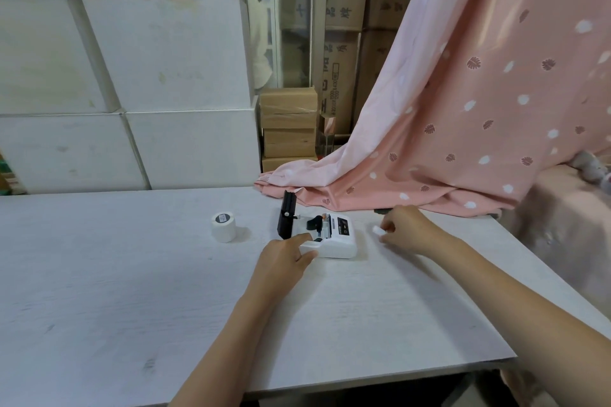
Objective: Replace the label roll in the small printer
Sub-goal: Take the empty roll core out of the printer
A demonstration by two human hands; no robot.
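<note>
A small white printer point(340, 239) sits on the white table point(132, 291), its black lid point(287, 215) raised upright at its left side and its roll bay exposed. My left hand point(284, 258) rests on the printer's near left corner, fingers touching its body. To the right of the printer, my right hand point(401, 230) pinches a small white object point(378, 230), possibly an empty roll core; it is too small to tell. A full white label roll point(224, 227) with a dark core stands upright on the table, left of the printer and apart from both hands.
A pink patterned cloth point(463, 129) drapes onto the table's far right, just behind the printer. White boxes point(148, 76) are stacked behind the table's far edge, with cardboard cartons point(289, 125) beyond. The table's near edge runs across the bottom right.
</note>
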